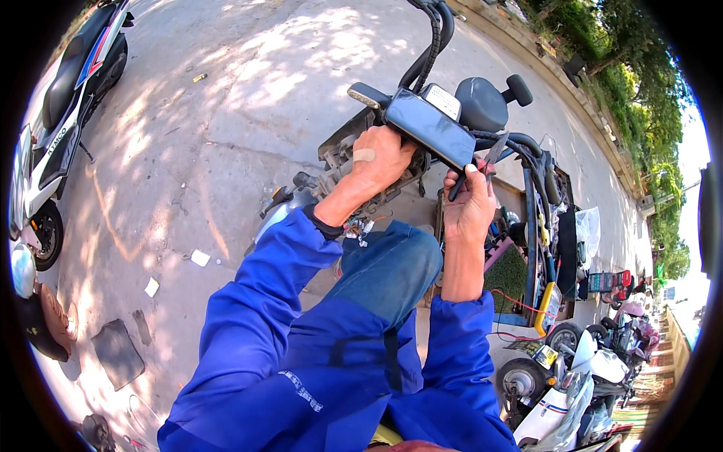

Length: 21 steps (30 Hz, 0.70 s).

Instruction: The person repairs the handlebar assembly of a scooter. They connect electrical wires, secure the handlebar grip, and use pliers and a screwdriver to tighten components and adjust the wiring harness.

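Note:
A glossy dark rectangular panel (pixel 431 128) sits in front of me on the frame of a partly stripped vehicle, a lamp (pixel 368 96) at its left end. My left hand (pixel 380 160), a plaster on its back, is curled against the panel's lower left edge. Its fingertips are hidden there, so what they grip does not show. At the panel's right end my right hand (pixel 471 197) is closed round pliers (pixel 491 158) with red on the handles, their jaws pointing up. The thumb lies close to the panel's corner.
Loose wires with connectors (pixel 364 232) hang below my left wrist. Black curved tubing (pixel 435 45) rises beyond the panel. To the right stands a cart with green matting (pixel 506 273), and parked motorbikes (pixel 599 358). Another scooter (pixel 64 135) is at the left; a dark mat (pixel 117 354) lies on the concrete.

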Each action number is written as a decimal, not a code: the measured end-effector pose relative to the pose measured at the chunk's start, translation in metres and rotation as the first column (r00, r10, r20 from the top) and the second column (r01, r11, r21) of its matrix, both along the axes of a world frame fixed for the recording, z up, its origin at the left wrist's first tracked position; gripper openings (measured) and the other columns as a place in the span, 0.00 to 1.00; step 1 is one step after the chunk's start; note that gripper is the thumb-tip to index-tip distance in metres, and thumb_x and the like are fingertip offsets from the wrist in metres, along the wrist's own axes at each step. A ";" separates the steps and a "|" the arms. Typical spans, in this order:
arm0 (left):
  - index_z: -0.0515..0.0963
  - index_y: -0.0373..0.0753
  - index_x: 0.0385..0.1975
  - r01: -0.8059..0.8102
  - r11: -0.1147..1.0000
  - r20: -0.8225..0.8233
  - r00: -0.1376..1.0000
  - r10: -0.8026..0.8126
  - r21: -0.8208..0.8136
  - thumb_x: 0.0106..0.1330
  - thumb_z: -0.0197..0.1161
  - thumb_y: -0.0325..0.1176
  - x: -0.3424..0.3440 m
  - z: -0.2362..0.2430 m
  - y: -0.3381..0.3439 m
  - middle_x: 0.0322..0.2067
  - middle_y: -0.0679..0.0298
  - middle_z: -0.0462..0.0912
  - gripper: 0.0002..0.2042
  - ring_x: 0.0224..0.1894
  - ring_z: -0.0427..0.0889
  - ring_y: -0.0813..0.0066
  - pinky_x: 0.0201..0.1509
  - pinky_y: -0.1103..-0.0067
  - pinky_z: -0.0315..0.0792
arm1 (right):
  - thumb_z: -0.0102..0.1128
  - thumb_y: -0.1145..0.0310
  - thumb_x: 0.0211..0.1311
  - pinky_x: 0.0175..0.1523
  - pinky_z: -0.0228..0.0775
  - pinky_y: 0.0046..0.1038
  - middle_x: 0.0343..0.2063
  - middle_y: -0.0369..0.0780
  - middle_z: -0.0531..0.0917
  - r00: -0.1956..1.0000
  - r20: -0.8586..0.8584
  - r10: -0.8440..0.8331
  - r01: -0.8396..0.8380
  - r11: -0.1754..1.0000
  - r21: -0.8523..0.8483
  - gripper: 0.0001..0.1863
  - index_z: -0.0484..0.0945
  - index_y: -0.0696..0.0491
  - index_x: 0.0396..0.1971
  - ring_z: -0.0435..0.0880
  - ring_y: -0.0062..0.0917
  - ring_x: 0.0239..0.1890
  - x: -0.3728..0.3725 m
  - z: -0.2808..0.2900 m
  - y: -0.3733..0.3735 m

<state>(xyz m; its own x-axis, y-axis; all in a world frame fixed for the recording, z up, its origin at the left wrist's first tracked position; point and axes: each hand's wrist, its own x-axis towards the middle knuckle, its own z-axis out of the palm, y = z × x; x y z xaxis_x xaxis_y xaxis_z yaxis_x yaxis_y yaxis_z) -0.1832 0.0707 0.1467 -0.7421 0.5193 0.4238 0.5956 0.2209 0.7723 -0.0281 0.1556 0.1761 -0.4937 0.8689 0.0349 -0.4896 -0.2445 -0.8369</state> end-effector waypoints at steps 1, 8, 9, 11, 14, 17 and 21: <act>0.84 0.33 0.25 0.011 1.000 -0.008 1.000 -0.011 0.005 0.62 0.64 0.40 -0.003 0.003 0.000 0.25 0.42 0.83 0.15 0.31 0.83 0.38 0.36 0.53 0.77 | 0.63 0.76 0.64 0.35 0.77 0.27 0.35 0.38 0.82 1.000 -0.012 -0.001 0.000 1.000 -0.020 0.14 0.75 0.55 0.49 0.83 0.27 0.30 0.001 -0.006 -0.002; 0.83 0.28 0.29 0.172 0.972 0.330 0.919 -0.217 0.159 0.60 0.64 0.39 -0.003 0.004 -0.005 0.24 0.41 0.82 0.16 0.30 0.84 0.44 0.37 0.61 0.76 | 0.64 0.76 0.64 0.37 0.77 0.28 0.35 0.38 0.81 0.985 -0.163 -0.055 0.014 0.969 -0.247 0.11 0.75 0.53 0.45 0.83 0.28 0.33 -0.005 -0.027 -0.019; 0.83 0.27 0.30 0.195 0.962 0.364 0.896 -0.255 0.193 0.61 0.65 0.38 -0.007 0.000 -0.004 0.24 0.43 0.82 0.16 0.29 0.84 0.49 0.36 0.63 0.75 | 0.64 0.76 0.64 0.37 0.77 0.28 0.34 0.38 0.81 0.986 -0.154 -0.068 0.028 0.969 -0.247 0.11 0.75 0.53 0.44 0.83 0.28 0.33 -0.007 -0.022 -0.020; 0.82 0.25 0.31 0.235 0.936 0.435 0.837 -0.332 0.262 0.61 0.65 0.37 -0.015 -0.013 0.001 0.23 0.47 0.83 0.16 0.27 0.83 0.61 0.36 0.67 0.73 | 0.65 0.76 0.64 0.37 0.77 0.28 0.33 0.38 0.81 0.987 -0.128 -0.097 0.063 0.966 -0.249 0.10 0.74 0.53 0.43 0.83 0.28 0.32 -0.010 -0.001 -0.027; 0.82 0.21 0.39 0.260 0.886 0.611 0.648 -0.456 0.385 0.66 0.64 0.28 -0.019 0.002 -0.002 0.32 0.56 0.87 0.12 0.31 0.83 0.76 0.35 0.78 0.75 | 0.65 0.77 0.63 0.35 0.77 0.28 0.32 0.38 0.80 0.988 -0.089 -0.124 0.106 0.977 -0.184 0.10 0.73 0.54 0.41 0.83 0.28 0.29 -0.021 0.020 -0.025; 0.83 0.22 0.36 0.171 0.854 0.729 0.457 -0.510 0.491 0.65 0.65 0.26 -0.015 0.017 -0.007 0.30 0.58 0.86 0.10 0.30 0.82 0.77 0.34 0.79 0.73 | 0.64 0.77 0.63 0.34 0.78 0.29 0.32 0.39 0.79 0.983 -0.082 -0.162 0.146 0.974 -0.173 0.12 0.71 0.56 0.42 0.83 0.28 0.28 -0.030 0.022 -0.023; 0.82 0.22 0.38 0.193 0.852 0.679 0.529 -0.508 0.487 0.66 0.64 0.27 -0.015 0.003 -0.002 0.32 0.59 0.85 0.10 0.30 0.80 0.78 0.34 0.78 0.73 | 0.65 0.77 0.63 0.33 0.78 0.29 0.33 0.40 0.79 0.982 -0.087 -0.169 0.152 0.972 -0.181 0.13 0.71 0.56 0.43 0.83 0.28 0.28 -0.032 0.023 -0.026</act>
